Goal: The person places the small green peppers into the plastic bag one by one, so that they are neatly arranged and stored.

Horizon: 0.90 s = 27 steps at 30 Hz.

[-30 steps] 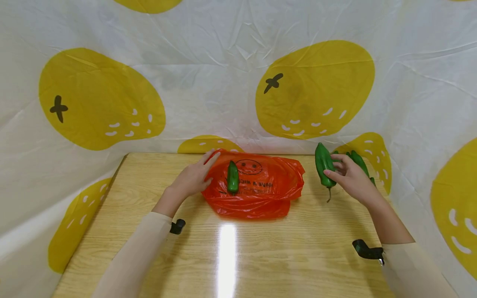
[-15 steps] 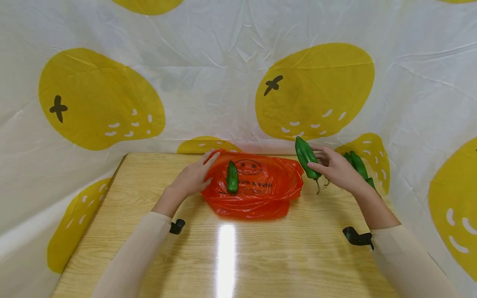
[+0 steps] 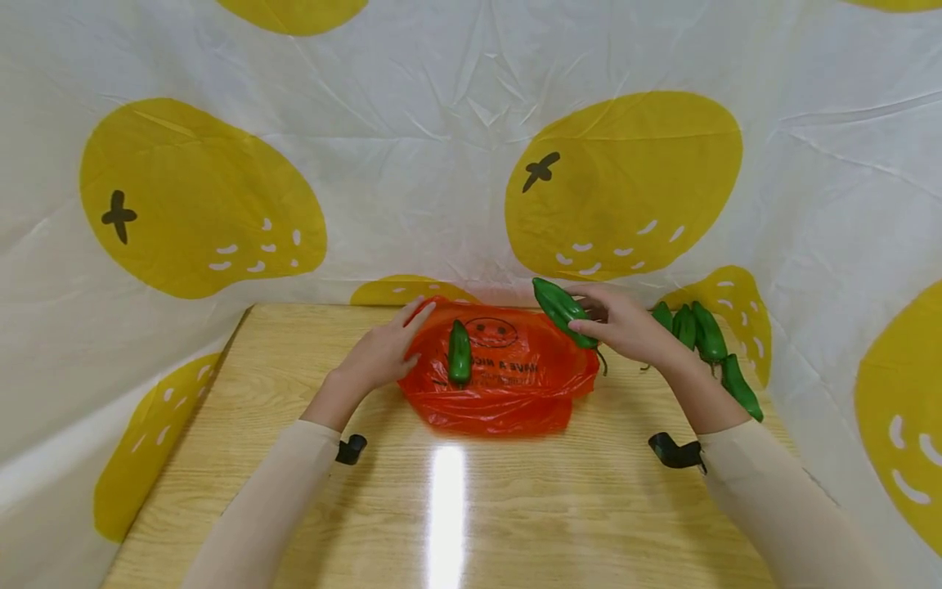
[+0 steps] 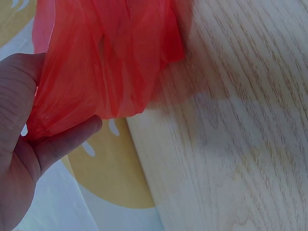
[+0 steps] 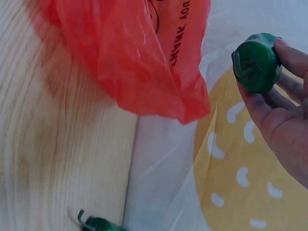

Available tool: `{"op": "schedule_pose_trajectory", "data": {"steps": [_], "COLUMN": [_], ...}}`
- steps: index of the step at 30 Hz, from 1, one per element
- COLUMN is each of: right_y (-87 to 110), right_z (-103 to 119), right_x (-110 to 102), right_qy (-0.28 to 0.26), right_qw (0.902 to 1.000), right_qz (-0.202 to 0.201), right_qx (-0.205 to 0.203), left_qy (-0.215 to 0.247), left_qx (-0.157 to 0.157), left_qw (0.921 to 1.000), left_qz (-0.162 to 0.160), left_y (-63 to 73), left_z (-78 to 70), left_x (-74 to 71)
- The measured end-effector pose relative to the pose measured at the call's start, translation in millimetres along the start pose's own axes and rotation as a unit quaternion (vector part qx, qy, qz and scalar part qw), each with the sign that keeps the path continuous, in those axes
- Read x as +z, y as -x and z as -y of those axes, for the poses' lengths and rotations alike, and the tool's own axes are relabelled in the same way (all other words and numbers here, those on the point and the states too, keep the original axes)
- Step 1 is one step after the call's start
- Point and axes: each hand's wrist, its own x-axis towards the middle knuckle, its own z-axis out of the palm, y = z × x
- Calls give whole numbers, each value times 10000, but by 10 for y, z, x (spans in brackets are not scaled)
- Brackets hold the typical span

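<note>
A crumpled red plastic bag (image 3: pixel 508 409), printed with a face and mirrored lettering, spreads across the back of the wooden table. My left hand (image 3: pixel 379 352) holds its left side; in the left wrist view the red film (image 4: pixel 101 72) runs between thumb and fingers. One green pepper (image 3: pixel 459 353) lies on the red film near that hand, over the print. Above the bag's right part, my right hand (image 3: pixel 618 323) grips a second green pepper (image 3: pixel 561 311) between thumb and fingers, tip pointing up and left, stem hanging down. The right wrist view shows that pepper (image 5: pixel 257 65) end-on.
Several more green peppers (image 3: pixel 708 331) lie at the table's back right corner, one of them (image 3: pixel 741 388) nearer the right edge. A white cloth with yellow fruit prints (image 3: pixel 625 184) hangs behind and at both sides. The wooden table (image 3: pixel 552 507) stretches toward me.
My right hand has carried its pepper leftward from the back right to over the bag, tilting it further left. Peppers behind that hand have come into view. The left hand has stayed put.
</note>
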Motion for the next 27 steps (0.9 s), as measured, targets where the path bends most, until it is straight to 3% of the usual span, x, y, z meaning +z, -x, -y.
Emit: {"op": "schedule_pose_trajectory", "data": {"steps": [9,18,27], "right_y": [-241,-453,-621], "right_z": [59,82,67], "right_x": [167,355,576], "right_qy": [245,707,958], "right_qw": [9986,9936,9890], "right_qz": [412,865,1126], "right_qx": [231,-193,-80], "left_qy": [21,-37,-24], "left_qx": [-65,-33,-73], "left_qw": [10000,10000,9999], "left_qz": [25,69,110], "left_y": [-5,-27,-29], "left_z": [-1,-36,-36], "left_x": [1,-24,-24]}}
